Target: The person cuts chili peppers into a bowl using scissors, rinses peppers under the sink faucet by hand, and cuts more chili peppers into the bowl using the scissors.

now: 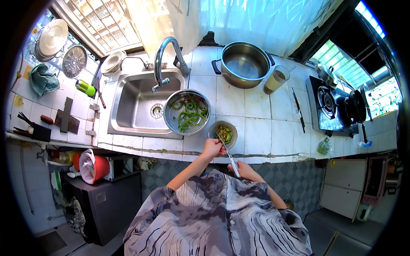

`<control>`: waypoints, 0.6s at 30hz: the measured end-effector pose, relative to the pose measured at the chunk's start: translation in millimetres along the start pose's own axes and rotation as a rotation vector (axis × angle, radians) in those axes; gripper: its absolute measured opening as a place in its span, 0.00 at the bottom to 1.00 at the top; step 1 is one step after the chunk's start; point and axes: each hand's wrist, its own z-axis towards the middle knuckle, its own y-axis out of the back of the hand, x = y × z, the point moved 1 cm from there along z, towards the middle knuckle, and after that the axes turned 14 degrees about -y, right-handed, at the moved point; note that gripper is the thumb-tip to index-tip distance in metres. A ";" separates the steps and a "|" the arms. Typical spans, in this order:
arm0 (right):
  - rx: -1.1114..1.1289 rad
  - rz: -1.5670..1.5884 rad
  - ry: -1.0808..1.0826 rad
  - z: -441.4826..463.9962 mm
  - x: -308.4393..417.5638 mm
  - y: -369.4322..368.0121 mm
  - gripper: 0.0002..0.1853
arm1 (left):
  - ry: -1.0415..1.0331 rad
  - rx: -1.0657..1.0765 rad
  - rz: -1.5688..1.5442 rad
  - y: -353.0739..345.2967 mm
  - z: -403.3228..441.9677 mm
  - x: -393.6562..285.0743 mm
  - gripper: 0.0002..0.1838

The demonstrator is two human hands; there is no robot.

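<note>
Sitting by left hand, perhaps touching: bowl

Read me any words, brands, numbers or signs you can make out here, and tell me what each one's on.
I can't read any text here.
Green-and-black container: too small and blurred to tell if it bears lettering.
Pale patch on the dark cabinet: possibly a label, nothing legible.

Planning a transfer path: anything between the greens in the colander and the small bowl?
Visibly, only the colander's right wall and the bowl's left rim. The left hand and the long tool in the right hand reach in from the near side.
</note>
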 end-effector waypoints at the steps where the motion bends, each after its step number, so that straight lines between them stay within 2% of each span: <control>1: 0.012 -0.002 -0.005 1.8 -1.8 -1.2 0.26 | -0.010 0.001 0.000 1.0 0.8 0.9 0.10; 5: 0.021 -0.022 -0.014 -4.8 1.6 4.1 0.25 | -0.034 -0.003 -0.006 4.2 2.4 2.4 0.10; 11: -0.003 0.006 0.039 17.2 -25.7 -9.3 0.29 | -0.050 -0.027 0.016 2.3 4.7 7.6 0.12; 18: 0.025 -0.063 0.006 2.9 -8.6 4.3 0.27 | 0.000 -0.023 0.076 -3.0 -7.1 -2.5 0.14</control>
